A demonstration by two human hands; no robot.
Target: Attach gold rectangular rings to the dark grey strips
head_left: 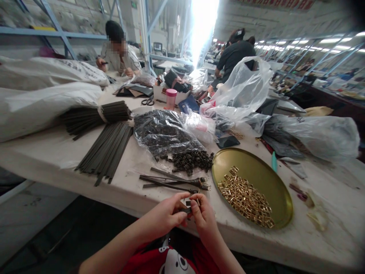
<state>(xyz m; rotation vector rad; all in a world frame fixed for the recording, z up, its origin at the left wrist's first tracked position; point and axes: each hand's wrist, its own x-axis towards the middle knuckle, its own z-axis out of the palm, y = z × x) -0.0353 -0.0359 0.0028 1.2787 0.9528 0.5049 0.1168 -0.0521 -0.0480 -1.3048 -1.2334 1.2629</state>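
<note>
At the table's front edge, my left hand (pixel 168 215) pinches a dark strap (pixel 187 210). My right hand (pixel 202 214) meets it there, its fingers closed around the strap's other part. Just beyond lie several finished-looking dark straps (pixel 168 182) with metal buckles at their right ends. A pile of small black loops (pixel 191 160) spills from a clear plastic bag (pixel 165 131). To the right, a gold oval tray (pixel 228 158) holds many small gold buckles (pixel 248 198).
Bundled dark strips (pixel 105 152) lie at left beside white sacks (pixel 42 102). Behind are scissors (pixel 147 102), a pink-lidded jar (pixel 171 99), a black phone-like slab (pixel 228 141) and plastic bags (pixel 242 91). Two people (pixel 121 57) sit farther back. A teal tool (pixel 274 161) lies beyond the tray.
</note>
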